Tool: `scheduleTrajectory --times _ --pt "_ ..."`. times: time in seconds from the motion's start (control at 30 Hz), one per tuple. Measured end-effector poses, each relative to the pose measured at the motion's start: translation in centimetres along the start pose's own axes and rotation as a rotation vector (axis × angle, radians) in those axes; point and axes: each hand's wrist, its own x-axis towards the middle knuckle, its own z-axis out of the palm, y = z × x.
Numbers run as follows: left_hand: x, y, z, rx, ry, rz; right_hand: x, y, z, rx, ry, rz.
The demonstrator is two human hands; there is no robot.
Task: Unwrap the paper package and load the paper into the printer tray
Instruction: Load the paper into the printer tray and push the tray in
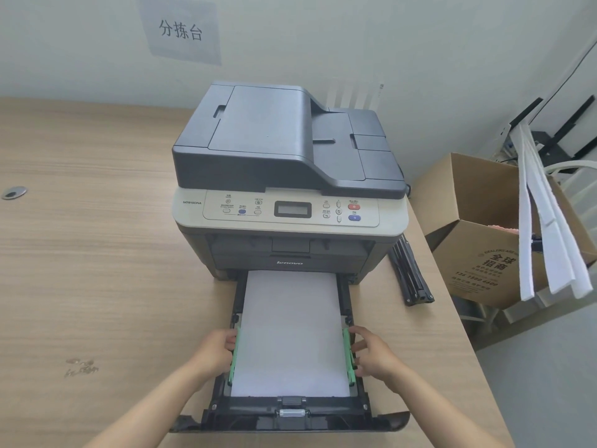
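A grey and beige printer stands on the wooden desk. Its black paper tray is pulled out toward me. A stack of white paper lies flat inside the tray. My left hand grips the left green paper guide at the stack's edge. My right hand pinches the right green paper guide on the other side. No paper wrapper is in view.
A black folded stand lies on the desk just right of the printer. Beyond the desk's right edge sits an open cardboard box with white foam strips leaning on it. A cable grommet is at the far left.
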Motion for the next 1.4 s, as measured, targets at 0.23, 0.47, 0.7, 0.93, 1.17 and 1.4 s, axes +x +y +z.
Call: scheduleTrajectory --times 0.23,0.47,0.7,0.93,1.17,1.4 --pt "0.7 -1.2 -0.8 0.062 -0.030 0.023 0.0 0.2 -0.1 -0.127 0.006 -0.094" --pt "-1.2 -4.1 -1.7 0.419 -0.009 0.277 -1.2 2.0 -1.5 -0.508 0.053 -0.374" --pt "-2.5 -5.2 -2.4 0.511 -0.133 0.322 -2.9 3.3 -2.2 -0.603 -0.226 -0.426" --pt "-3.7 -7.5 -4.2 0.590 -0.241 0.249 -3.6 5.5 -2.7 -0.606 -0.316 -0.479" --pt "-4.4 -8.2 -6.4 0.588 -0.289 0.234 -4.2 6.1 -3.2 -0.657 -0.390 -0.517" --pt "-3.7 -9.3 -7.0 0.758 -0.249 0.354 -4.6 6.5 -3.7 -0.803 -0.278 -0.663"
